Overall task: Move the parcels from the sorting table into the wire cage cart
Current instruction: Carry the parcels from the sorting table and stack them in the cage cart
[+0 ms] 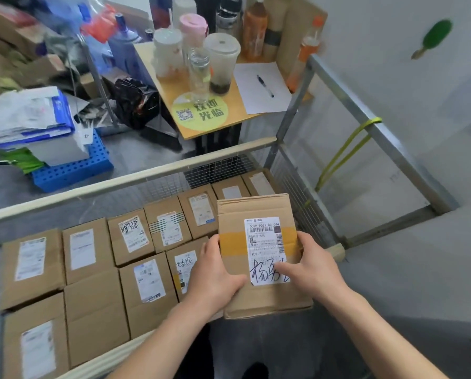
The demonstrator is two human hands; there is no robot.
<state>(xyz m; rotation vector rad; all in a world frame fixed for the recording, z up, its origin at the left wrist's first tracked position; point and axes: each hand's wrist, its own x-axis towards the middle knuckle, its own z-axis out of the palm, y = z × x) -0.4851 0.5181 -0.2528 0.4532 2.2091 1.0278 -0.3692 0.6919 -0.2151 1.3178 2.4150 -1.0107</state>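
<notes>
Placing step: left grip (215,274) and right grip (315,269) clasp a labelled parcel (256,239) by its sides over the right end of the wire cage cart (125,183), above packed parcels (88,250); next, presumably, lowering it level beside them.

Left hand (215,274) and right hand (315,266) on my feed: both bare. Forearms (171,337) uncovered to the frame edge. Dark grey trousers (272,348) low centre, blurry.

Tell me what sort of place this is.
Probably a courier parcel depot: rows of brown cardboard parcels with white shipping labels line a wire mesh cage cart, and the left hand and right hand hold another labelled box over it.
</notes>
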